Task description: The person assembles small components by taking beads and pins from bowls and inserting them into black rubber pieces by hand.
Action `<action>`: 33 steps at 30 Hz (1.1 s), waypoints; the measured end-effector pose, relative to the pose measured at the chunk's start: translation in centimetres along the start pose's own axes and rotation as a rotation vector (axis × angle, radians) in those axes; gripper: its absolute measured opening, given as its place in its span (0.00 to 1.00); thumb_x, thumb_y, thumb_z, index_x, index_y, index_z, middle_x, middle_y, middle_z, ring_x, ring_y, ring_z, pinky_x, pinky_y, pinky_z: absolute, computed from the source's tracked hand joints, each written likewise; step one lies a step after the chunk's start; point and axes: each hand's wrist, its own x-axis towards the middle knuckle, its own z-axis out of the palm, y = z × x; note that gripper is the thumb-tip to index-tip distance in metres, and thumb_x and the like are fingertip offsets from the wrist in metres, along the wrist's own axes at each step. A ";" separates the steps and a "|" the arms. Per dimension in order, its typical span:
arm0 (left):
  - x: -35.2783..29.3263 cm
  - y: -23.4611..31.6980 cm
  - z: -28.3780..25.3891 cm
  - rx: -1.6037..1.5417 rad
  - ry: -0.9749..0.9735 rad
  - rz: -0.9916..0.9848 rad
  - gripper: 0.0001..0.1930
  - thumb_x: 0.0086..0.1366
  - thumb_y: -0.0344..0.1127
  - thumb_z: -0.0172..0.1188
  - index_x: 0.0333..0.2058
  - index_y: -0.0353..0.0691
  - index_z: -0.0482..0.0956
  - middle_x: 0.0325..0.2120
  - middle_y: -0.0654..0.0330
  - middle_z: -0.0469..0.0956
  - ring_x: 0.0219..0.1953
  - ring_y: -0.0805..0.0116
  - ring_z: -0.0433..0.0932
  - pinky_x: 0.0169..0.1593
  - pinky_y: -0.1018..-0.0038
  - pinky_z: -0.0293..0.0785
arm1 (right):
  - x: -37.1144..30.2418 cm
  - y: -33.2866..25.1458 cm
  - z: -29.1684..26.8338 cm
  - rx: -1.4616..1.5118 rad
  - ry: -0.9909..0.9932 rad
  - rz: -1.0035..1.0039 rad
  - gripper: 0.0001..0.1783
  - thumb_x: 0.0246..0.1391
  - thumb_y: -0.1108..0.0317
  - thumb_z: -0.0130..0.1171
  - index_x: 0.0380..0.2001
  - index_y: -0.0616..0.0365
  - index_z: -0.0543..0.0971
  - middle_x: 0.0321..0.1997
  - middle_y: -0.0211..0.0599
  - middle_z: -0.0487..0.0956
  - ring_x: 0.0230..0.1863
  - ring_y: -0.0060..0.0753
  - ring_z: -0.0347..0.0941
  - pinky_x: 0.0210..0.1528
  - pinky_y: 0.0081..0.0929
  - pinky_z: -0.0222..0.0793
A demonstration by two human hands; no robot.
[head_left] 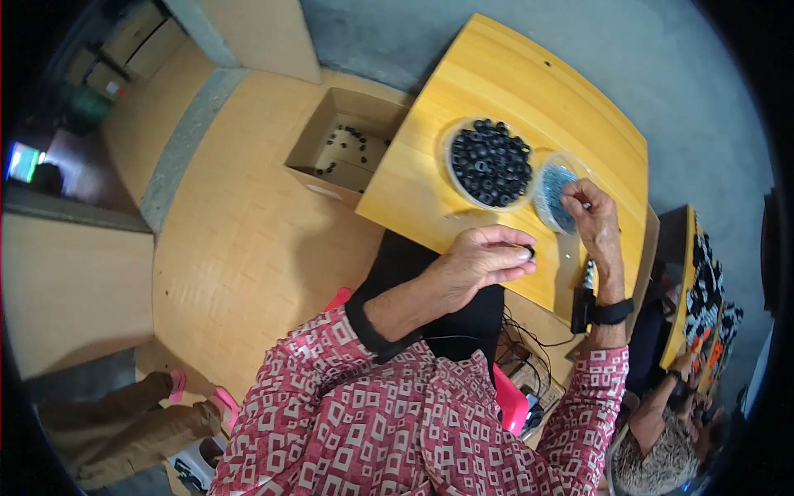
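Note:
My left hand (488, 263) pinches a small black round part (530, 251) between thumb and fingertips, just over the near edge of the yellow table (413, 178). Above the right rim of a clear tub (539, 188) of tiny bluish pieces, my right hand (594, 213) is closed in a pinch. What its fingertips hold, if anything, is too small to make out. To the left of that tub stands a larger round tub (447, 157) heaped with black ring-like parts (491, 164).
On the floor left of the table, an open cardboard box (310, 149) has several black parts in it. Cables (529, 339) hang by the table's near edge. At right, another person (662, 438) works beside a table of black, white and orange things (703, 306). Someone's legs (141, 413) show lower left.

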 end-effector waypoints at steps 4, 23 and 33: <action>-0.1 0.5 -0.1 0.028 0.003 -0.003 0.13 0.64 0.30 0.57 0.47 0.34 0.73 0.41 0.56 0.77 0.44 0.68 0.78 0.49 0.78 0.75 | 0.0 1.0 0.5 0.368 0.047 0.174 0.08 0.51 0.78 0.59 0.36 0.63 0.80 0.26 0.24 0.75 0.27 0.15 0.67 0.30 0.16 0.66; -0.6 0.0 0.1 0.100 0.042 -0.005 0.11 0.65 0.31 0.57 0.45 0.36 0.75 0.36 0.58 0.80 0.38 0.73 0.80 0.42 0.81 0.75 | 1.5 -1.9 1.1 -0.519 -0.099 -0.262 0.09 0.42 0.73 0.63 0.31 0.56 0.78 0.34 0.36 0.74 0.42 0.43 0.69 0.42 0.39 0.69; -0.4 0.2 0.0 0.093 0.045 0.006 0.11 0.65 0.31 0.57 0.45 0.36 0.75 0.36 0.58 0.80 0.37 0.73 0.80 0.42 0.81 0.75 | 1.1 -0.8 0.4 0.011 0.024 -0.009 0.05 0.48 0.73 0.60 0.29 0.61 0.76 0.24 0.37 0.78 0.25 0.32 0.75 0.33 0.26 0.71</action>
